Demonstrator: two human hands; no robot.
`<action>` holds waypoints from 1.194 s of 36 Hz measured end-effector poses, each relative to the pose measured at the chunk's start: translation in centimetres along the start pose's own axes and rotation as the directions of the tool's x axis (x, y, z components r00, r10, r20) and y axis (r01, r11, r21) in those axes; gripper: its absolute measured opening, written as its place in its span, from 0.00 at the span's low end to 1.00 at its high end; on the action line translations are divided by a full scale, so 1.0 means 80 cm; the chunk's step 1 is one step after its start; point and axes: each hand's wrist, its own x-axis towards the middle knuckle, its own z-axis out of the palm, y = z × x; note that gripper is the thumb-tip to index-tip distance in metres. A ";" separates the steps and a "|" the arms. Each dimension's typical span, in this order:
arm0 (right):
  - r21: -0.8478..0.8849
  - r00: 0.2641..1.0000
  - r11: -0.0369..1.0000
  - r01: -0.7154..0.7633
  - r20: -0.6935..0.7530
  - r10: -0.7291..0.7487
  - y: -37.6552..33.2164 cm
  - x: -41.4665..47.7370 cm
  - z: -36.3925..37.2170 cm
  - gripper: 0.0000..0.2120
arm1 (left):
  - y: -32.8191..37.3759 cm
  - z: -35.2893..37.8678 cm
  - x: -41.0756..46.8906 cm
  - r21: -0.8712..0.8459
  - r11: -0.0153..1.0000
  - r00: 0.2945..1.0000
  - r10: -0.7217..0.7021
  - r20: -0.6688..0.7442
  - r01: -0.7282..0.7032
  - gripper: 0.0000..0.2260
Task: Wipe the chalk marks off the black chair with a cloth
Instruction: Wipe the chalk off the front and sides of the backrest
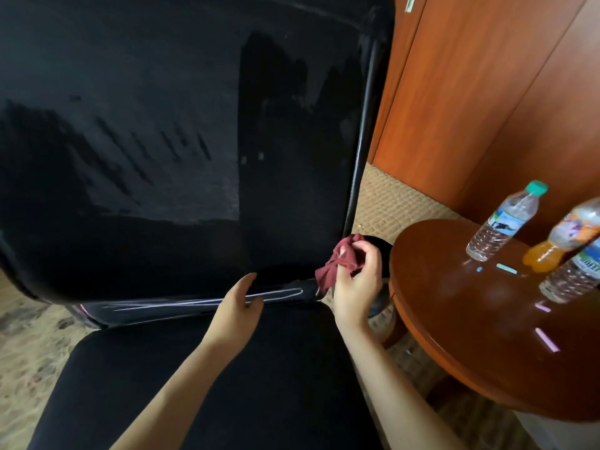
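With your right hand (355,274) gripping the bunched cloth (337,264), wipe leftward along the crossbar's chalk marks (181,303) while your open left hand (242,303) steadies that crossbar (146,311).

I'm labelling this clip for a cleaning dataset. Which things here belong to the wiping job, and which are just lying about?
Job: black chair, chalk marks, red cloth, right hand, left hand.

Lying about: round table, three bottles, wooden cabinet.

Head-worn view, angled down, close over chair (181,157)
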 end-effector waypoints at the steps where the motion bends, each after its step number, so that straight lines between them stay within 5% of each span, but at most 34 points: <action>1: -0.009 1.000 1.000 0.019 0.014 -0.018 0.005 0.001 0.001 0.06 | -0.002 0.000 0.003 0.003 1.000 1.000 0.001 -0.005 -0.001 0.22; 13: -0.002 0.954 0.977 0.213 0.216 -0.207 0.038 0.012 -0.006 0.08 | -0.006 0.015 0.014 -0.057 0.998 0.990 0.001 -0.139 -0.009 0.19; 30: -0.001 0.913 0.923 0.386 0.142 -0.382 0.080 -0.008 0.011 0.07 | -0.017 0.032 0.026 -0.085 0.990 0.940 0.075 -0.333 -0.109 0.15; 36: -0.008 0.935 0.939 0.345 0.094 -0.342 0.086 -0.019 0.020 0.16 | -0.017 0.033 0.026 -0.067 0.990 0.934 0.093 -0.345 -0.123 0.16; 39: -0.028 0.961 0.967 0.254 0.118 -0.249 0.098 -0.032 0.022 0.10 | -0.020 0.032 0.026 -0.052 0.990 0.935 0.108 -0.337 -0.133 0.16; 43: -0.012 0.952 0.962 -0.274 0.136 0.273 0.107 -0.051 0.039 0.11 | -0.028 0.025 0.025 -0.022 0.987 0.944 0.143 -0.296 -0.156 0.16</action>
